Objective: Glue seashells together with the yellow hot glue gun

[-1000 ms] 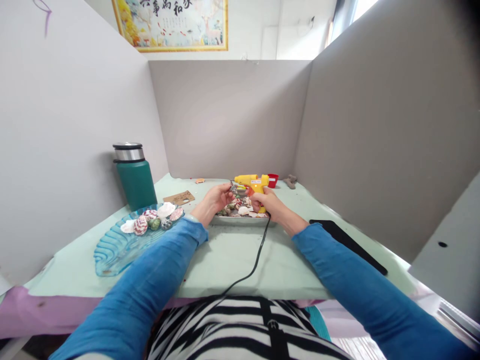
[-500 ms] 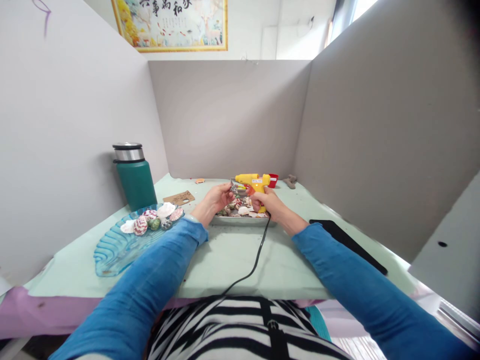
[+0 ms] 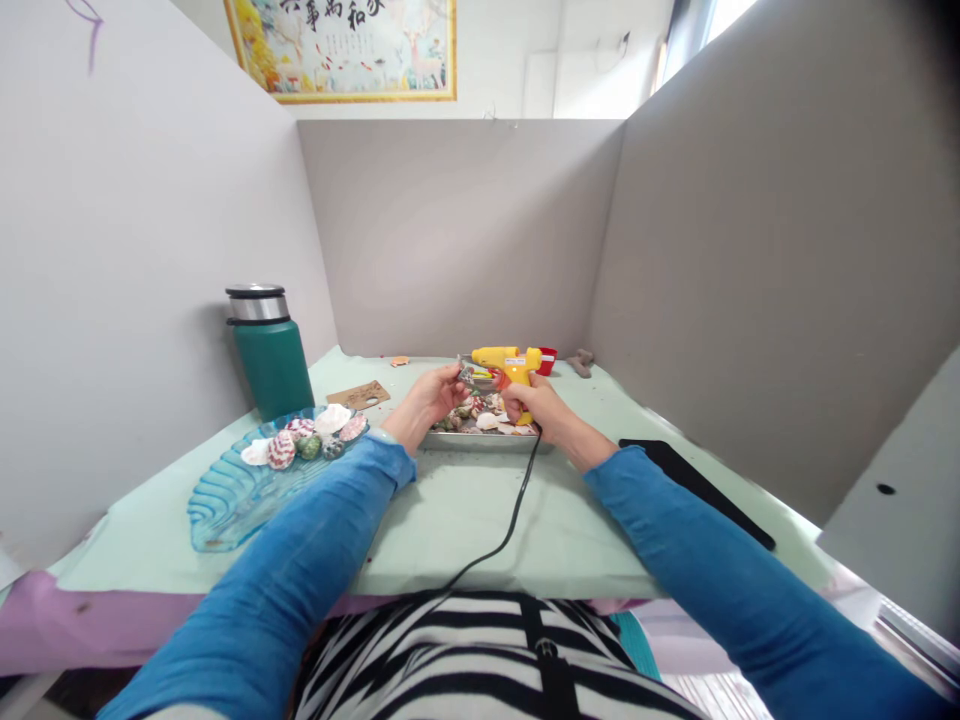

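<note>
My right hand (image 3: 534, 403) is wrapped round the handle of a yellow glue gun (image 3: 506, 358), whose nozzle points left. Between the fingertips of my left hand (image 3: 435, 397) is a small grey shell (image 3: 466, 375), close to the nozzle; the fingers partly cover it. Below both hands stands a metal tray (image 3: 480, 441) of mixed shells (image 3: 487, 421). To the left, a blue glass shell-shaped dish (image 3: 225, 510) bears several shells (image 3: 282, 450), white, green and red-striped.
A green bottle (image 3: 271, 365) stands behind the dish. A brown card (image 3: 360, 395) lies near the tray. Further back are a red container (image 3: 548, 361) and a grey-brown lump (image 3: 580, 362). A black flat object (image 3: 697, 490) lies at right. The gun's black cord (image 3: 517, 510) runs towards me. Partitions enclose the table.
My left fingertips have shifted the small shell very slightly to the left, away from the nozzle. The glue gun and my right hand stay in place.
</note>
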A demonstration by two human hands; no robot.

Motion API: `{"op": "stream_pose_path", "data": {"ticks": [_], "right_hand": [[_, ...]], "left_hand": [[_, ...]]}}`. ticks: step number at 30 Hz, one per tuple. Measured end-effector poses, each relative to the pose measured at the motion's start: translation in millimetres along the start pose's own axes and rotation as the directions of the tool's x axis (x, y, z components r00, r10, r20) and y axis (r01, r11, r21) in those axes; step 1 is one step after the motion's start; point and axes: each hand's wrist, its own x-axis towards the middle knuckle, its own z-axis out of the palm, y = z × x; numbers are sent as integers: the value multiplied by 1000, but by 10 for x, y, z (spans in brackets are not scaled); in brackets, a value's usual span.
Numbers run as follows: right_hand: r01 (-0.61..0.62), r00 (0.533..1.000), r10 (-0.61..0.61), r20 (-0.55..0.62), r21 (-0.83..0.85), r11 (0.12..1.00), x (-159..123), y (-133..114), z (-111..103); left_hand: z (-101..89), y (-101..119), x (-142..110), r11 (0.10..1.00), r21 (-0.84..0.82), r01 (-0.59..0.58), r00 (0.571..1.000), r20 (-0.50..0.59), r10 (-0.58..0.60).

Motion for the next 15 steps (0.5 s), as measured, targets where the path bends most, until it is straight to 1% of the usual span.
{"op": "stream_pose_path", "data": {"ticks": [9,15], "right_hand": [[-5,1000,5,13,5,1000,-4,-4,12],[4,1000,-4,21,3,1000,6,13,6]], "left_hand": [[-17,-12,24,1000,29,0,999,32,-1],[-23,-11,36,1000,27,11,1000,-9,-11]]}}
